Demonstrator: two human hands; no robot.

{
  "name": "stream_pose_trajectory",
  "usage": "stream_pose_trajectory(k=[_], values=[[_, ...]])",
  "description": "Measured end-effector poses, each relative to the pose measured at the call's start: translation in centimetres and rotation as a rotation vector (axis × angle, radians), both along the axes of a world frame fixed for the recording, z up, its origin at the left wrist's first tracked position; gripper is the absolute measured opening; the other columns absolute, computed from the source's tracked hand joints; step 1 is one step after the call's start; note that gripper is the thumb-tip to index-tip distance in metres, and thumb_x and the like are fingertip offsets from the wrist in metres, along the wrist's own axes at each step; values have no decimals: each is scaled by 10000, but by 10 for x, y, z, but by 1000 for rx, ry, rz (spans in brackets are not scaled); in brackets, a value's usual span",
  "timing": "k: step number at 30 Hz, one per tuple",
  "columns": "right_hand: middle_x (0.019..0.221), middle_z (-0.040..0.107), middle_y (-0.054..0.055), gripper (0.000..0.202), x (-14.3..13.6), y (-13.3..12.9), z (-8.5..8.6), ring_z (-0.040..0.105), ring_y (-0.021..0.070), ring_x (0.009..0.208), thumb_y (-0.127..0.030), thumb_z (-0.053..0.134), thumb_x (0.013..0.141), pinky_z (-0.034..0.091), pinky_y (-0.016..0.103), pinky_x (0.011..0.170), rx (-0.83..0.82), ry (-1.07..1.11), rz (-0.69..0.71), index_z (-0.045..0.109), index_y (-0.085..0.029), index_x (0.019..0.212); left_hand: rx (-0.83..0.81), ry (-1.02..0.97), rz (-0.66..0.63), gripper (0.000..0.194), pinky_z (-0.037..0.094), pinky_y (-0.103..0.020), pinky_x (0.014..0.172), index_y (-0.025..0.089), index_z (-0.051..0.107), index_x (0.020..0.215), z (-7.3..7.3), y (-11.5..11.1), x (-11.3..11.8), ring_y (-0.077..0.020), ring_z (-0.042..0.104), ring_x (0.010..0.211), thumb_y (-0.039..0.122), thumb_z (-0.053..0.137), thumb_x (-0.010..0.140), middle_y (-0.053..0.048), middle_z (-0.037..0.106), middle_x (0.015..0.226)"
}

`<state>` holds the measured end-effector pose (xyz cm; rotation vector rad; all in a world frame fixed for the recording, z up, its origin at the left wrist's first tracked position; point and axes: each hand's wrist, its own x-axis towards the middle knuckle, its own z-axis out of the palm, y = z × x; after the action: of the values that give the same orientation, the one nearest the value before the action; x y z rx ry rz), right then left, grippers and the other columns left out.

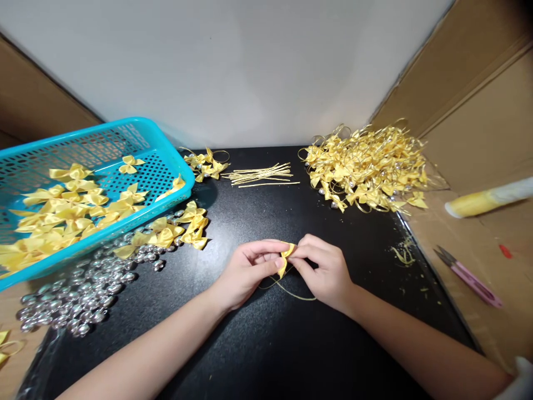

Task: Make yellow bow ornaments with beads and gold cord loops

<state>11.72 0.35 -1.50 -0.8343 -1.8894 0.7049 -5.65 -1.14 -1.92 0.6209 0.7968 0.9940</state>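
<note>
A small yellow ribbon bow [282, 268] is pinched between the thumb and fingers of my left hand [252, 272], above the black table [250, 344]. My right hand [327, 271] is closed at the bow's right side, its fingertips pressed together close to the knot. What those fingertips grip is too small to make out. A thin gold cord [297, 297] loops below both hands. Behind them lie several straight gold ties [262, 174] in a loose bundle.
A turquoise basket [166, 161] of yellow bows stands at the left. Silver beads [79, 300] spread in front of it. Finished bows with cords [366, 166] are heaped at the back right. Pink-handled snips [474, 283] and a yellow-white roll [487, 200] lie on the right.
</note>
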Motion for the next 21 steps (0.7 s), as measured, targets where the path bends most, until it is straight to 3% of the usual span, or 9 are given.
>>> stream_pose_trajectory(k=[8,13,16,21], values=[[676,604,7,146,-2,-1,-1,577,115,606,-85,606,861,491,248,573,-12,33,-11,671,-199,797,13,37,2,205,487,-161,661,216,800,860,0,0,2,-55,595,657,210,845,661,-18,718,797],[808,652,35,148,1,0,2,605,172,777,-86,630,818,483,351,736,62,9,-144,658,-203,906,63,97,97,225,491,-167,671,251,795,905,-5,-2,2,-64,591,663,248,832,683,-7,714,760],[778,598,27,112,3,1,4,573,169,756,-118,642,813,451,356,729,116,-6,-220,672,-201,883,147,189,125,206,489,-165,665,268,789,926,-6,-5,3,-59,581,676,246,803,721,-13,725,874],[734,575,14,52,1,2,2,538,158,724,-167,702,795,442,324,683,105,-28,-145,691,-210,821,325,303,151,207,507,-196,727,285,785,945,-5,-7,5,-93,613,775,196,762,759,-38,733,1006]])
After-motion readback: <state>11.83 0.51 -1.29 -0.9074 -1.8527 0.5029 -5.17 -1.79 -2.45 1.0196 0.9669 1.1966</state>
